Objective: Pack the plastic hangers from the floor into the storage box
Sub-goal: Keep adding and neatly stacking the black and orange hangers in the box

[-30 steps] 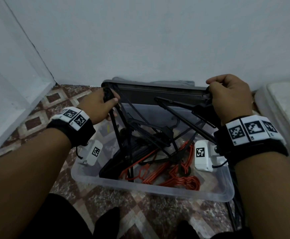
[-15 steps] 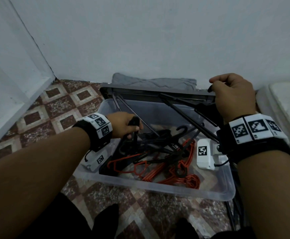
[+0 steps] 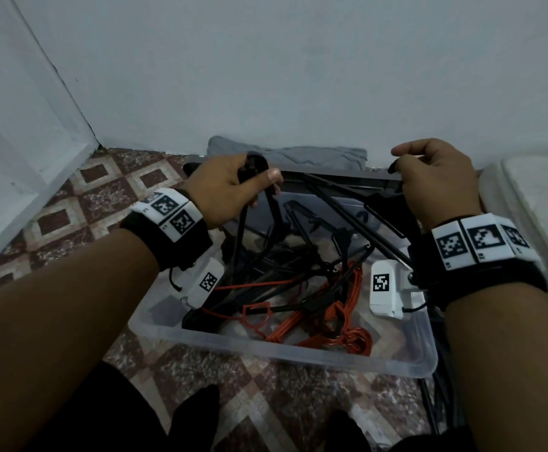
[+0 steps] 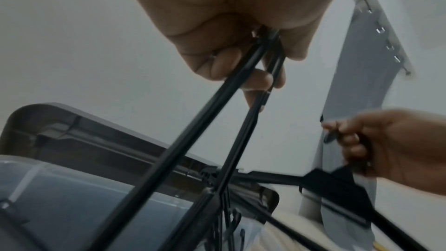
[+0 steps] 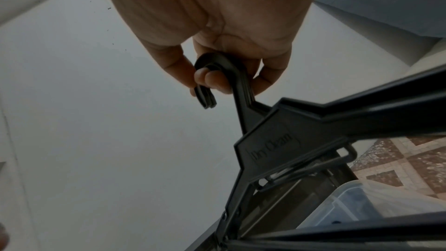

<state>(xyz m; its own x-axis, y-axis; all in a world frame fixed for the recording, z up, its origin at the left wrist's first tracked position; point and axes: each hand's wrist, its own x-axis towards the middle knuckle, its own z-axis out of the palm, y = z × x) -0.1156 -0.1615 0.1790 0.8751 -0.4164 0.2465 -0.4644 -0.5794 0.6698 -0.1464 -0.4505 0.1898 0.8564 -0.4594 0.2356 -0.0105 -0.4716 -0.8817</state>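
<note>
Two hands up over clear storage box (image 3: 298, 355) on tiled floor (image 3: 70, 203). Left hand (image 3: 230, 190) curled tight round thin black hangers (image 4: 224, 121), holding them by corner end, rest hanging down into box. Right hand (image 3: 435, 181) curled round hooks of thick black hangers (image 5: 277, 140), arms slanting down over box. More black and orange hangers (image 3: 344, 321) piled inside box. Dark lid (image 3: 341, 181) stands behind box, against wall. Grey cloth (image 3: 298, 154) behind lid.
</note>
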